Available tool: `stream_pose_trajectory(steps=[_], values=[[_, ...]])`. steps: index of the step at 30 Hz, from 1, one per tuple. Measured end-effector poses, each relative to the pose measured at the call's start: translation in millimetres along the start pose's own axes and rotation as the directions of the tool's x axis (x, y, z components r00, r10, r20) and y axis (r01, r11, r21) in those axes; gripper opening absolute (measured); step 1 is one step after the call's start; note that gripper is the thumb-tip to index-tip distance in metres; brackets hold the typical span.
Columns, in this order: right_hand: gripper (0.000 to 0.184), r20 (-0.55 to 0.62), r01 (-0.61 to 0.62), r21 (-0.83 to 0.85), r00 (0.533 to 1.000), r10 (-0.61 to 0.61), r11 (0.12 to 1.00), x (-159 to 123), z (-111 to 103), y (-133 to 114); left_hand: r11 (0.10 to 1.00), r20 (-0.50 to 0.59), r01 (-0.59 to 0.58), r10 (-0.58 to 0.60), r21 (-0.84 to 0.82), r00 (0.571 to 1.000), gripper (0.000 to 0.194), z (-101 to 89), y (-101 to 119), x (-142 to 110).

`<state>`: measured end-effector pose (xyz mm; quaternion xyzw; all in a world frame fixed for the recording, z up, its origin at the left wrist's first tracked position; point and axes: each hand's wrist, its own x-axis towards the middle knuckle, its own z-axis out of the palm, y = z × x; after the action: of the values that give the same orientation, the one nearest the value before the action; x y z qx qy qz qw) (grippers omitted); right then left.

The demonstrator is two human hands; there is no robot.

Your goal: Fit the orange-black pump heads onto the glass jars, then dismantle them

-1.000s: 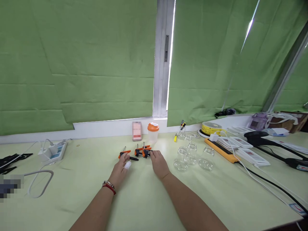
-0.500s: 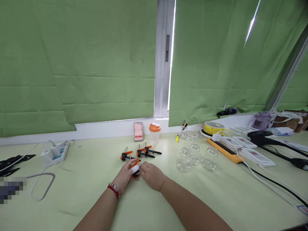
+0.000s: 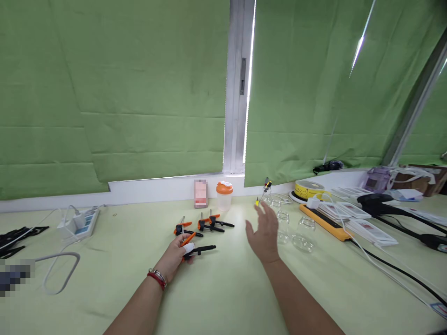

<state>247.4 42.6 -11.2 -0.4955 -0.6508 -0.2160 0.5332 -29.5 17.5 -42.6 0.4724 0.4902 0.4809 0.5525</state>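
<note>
My left hand (image 3: pixel 176 256) is closed around a black-and-orange tool (image 3: pixel 200 251); a white wrap covers one finger. The tool has an orange lever and a black shaft pointing right, but its exact kind is unclear. Just beyond it, several similar tools lie together, among them a front left tool (image 3: pixel 188 230) and a rear right tool (image 3: pixel 220 221). My right hand (image 3: pixel 264 235) hovers with fingers apart and nothing in it. It partly covers the upturned clear glasses, such as the right glass (image 3: pixel 304 236). Small yellow-and-black handled tools (image 3: pixel 267 183) stand behind its fingertips.
At the back are a phone (image 3: pixel 200 193) and a cup with an orange lid (image 3: pixel 224 195). An orange power strip (image 3: pixel 324 222), a yellow round case (image 3: pixel 309 189) and cables occupy the right. On the left sits a white power strip (image 3: pixel 87 223) with cords.
My right hand has left the held tool and moved right and forward to the glasses, its fingers opening. My left hand has shifted slightly left, still holding the tool, whose black shaft now shows.
</note>
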Motion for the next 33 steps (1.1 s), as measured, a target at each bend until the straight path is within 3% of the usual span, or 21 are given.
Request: stream_pose_trajectory(steps=[4,8,11,14,17,21,28,33], values=[[0.058,-0.033,-0.325,0.006,0.945,0.325,0.946,1,0,32,1.0,-0.007,0.001,-0.001,0.002,1.0,0.045,1.6,1,0],[0.069,0.167,-0.578,0.048,0.809,0.564,0.815,-3,8,46,1.0,-0.019,0.01,-0.01,0.011,1.0,0.048,5.0,6,-2],[0.074,0.328,-0.681,0.085,0.708,0.625,0.728,-6,14,48,0.999,-0.027,0.03,-0.029,0.039,0.999,0.046,7.0,9,-3],[0.076,0.434,-0.689,0.116,0.683,0.587,0.716,-10,20,43,0.998,-0.04,0.033,-0.031,0.047,0.999,0.044,7.9,8,-1],[0.077,0.549,-0.648,0.17,0.688,0.475,0.743,-16,27,31,0.999,-0.069,0.03,-0.028,0.039,0.997,0.045,7.5,6,2],[0.077,0.69,-0.619,0.244,0.651,0.315,0.746,-26,34,16,0.999,-0.158,0.027,-0.021,0.041,0.987,0.045,6.1,5,4],[0.069,0.787,-0.623,0.351,0.601,0.14,0.699,-38,39,5,0.999,-0.268,-0.008,0.017,0.034,0.963,0.042,7.4,8,4],[0.075,0.82,-0.477,0.322,0.573,0.012,0.818,-40,39,-3,0.999,-0.296,-0.032,0.041,0.035,0.954,0.044,9.9,9,3]])
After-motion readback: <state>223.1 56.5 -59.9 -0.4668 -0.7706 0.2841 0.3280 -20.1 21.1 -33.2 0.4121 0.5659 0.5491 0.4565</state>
